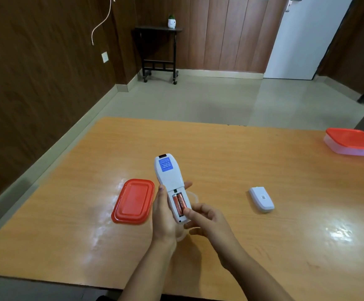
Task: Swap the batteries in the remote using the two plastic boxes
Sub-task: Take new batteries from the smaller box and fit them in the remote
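Note:
My left hand (162, 210) holds a white remote (169, 178) back side up above the table, its battery bay uncovered. Two orange batteries (179, 204) lie side by side in the bay. The thumb of my right hand (206, 220) presses on the near end of the batteries, while its fingers curl under the remote's bottom end. The remote's white battery cover (261, 199) lies on the table to the right. A red lid (133, 200) rests flat to the left of my hands. A clear open box (195, 197) sits mostly hidden beneath my hands. A second box with a red lid (351, 141) stands at the far right.
The wooden table (220, 148) has its far edge ahead and its near edge just below my forearms. Beyond it lies a tiled floor, with a small black side table (158, 51) holding a potted plant (171, 21) against the wall. A white door (302, 40) is at the back right.

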